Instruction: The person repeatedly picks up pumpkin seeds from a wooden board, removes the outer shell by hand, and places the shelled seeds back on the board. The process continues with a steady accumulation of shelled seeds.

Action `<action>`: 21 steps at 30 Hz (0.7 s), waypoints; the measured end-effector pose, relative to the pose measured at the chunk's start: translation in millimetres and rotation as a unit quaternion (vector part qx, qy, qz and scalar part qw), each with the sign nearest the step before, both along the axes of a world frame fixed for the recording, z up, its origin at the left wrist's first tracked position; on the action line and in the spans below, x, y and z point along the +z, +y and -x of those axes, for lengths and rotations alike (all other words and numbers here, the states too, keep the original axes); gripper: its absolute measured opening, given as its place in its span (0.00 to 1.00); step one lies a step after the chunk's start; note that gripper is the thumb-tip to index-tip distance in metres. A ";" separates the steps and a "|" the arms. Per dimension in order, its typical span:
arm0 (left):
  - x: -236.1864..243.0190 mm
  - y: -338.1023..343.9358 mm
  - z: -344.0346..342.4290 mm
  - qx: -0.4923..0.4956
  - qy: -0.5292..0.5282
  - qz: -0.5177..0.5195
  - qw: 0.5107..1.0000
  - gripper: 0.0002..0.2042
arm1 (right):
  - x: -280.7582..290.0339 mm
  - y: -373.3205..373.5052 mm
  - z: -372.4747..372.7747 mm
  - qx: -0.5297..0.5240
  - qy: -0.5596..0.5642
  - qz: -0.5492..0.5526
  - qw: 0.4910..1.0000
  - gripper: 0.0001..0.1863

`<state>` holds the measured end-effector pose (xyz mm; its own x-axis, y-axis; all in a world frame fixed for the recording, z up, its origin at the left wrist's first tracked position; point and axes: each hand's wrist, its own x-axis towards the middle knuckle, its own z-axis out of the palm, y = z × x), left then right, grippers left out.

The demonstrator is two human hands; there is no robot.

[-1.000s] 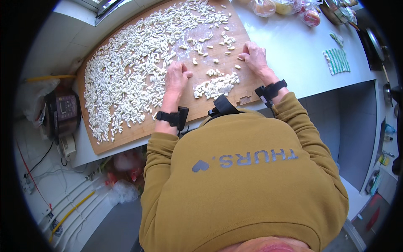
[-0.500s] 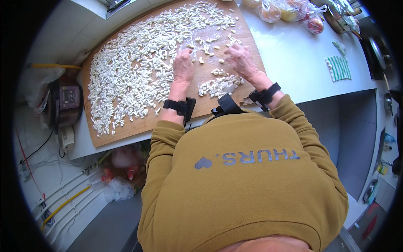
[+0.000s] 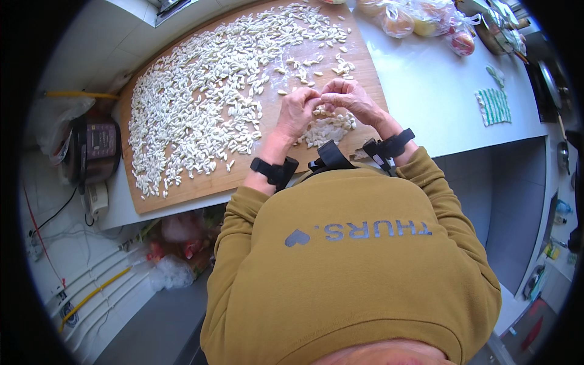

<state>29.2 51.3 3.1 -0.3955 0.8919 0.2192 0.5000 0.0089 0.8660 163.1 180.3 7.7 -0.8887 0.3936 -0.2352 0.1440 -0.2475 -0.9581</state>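
Observation:
A wooden board (image 3: 159,201) carries many small pale, floury dough pieces (image 3: 201,91), spread thickly over its left and back. A smaller cluster of pieces (image 3: 322,131) lies at its front right, with a few scattered behind. My left hand (image 3: 297,111) and my right hand (image 3: 350,102) meet fingertip to fingertip above that cluster. Both have their fingers curled in a pinch; whatever is between them is too small or hidden to make out.
The white counter (image 3: 426,97) extends rightward, with bagged produce (image 3: 426,21), a metal pot (image 3: 493,33), a striped cloth (image 3: 493,106) and a dark stove (image 3: 535,79). A dark electric cooker (image 3: 91,149) stands left. Pipes and plastic bags lie below the counter's left end.
Both hands have come together. My left hand moved up the board, then rightward; my right hand moved left and, since the middle frame, down toward the front cluster.

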 end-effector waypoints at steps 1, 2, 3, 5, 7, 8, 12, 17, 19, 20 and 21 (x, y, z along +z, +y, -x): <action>-0.2 -4.4 -3.7 0.000 0.014 -0.014 1.000 0.04 | -0.6 -1.6 0.4 0.003 -0.013 0.015 1.000 0.08; -0.8 -6.8 -6.2 0.003 0.038 -0.045 0.998 0.03 | -1.2 -1.9 1.7 0.005 -0.028 0.028 0.999 0.06; -1.5 -10.8 -5.3 0.017 0.043 -0.030 0.998 0.03 | -1.9 -2.2 2.4 0.005 -0.009 0.016 1.000 0.06; -3.9 -18.2 1.0 0.042 0.056 -0.019 0.997 0.03 | -2.8 0.0 3.5 -0.001 -0.005 -0.014 1.000 0.05; -6.7 -27.9 15.0 0.102 0.010 0.031 0.994 0.03 | -2.8 7.1 7.3 -0.033 -0.030 -0.151 0.988 0.03; -8.0 -33.3 23.7 0.124 -0.011 0.047 0.991 0.03 | -2.6 11.3 9.8 -0.026 -0.049 -0.248 0.967 0.03; -13.0 -42.0 47.9 0.097 0.072 0.164 0.979 0.06 | -9.2 9.8 25.8 0.009 -0.073 -0.543 0.836 0.04; -9.6 -27.3 53.5 0.155 0.194 0.201 0.948 0.08 | -18.1 11.8 39.8 -0.029 -0.122 -0.645 0.754 0.07; -7.2 -23.4 55.0 0.164 0.208 0.227 0.937 0.09 | -20.2 16.6 41.6 -0.016 -0.133 -0.639 0.758 0.04; -6.5 -22.3 56.8 0.164 0.203 0.238 0.936 0.09 | -21.3 17.5 43.2 -0.025 -0.123 -0.636 0.761 0.04; -6.6 -21.8 58.3 0.168 0.201 0.230 0.937 0.10 | -22.0 18.6 44.0 -0.034 -0.110 -0.633 0.765 0.04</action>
<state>-29.1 29.6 -3.5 -0.6385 0.7689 0.0331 0.6875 0.5504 0.4738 119.2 198.8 -14.2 -0.8500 0.4726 0.2326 0.3636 0.8460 -0.3901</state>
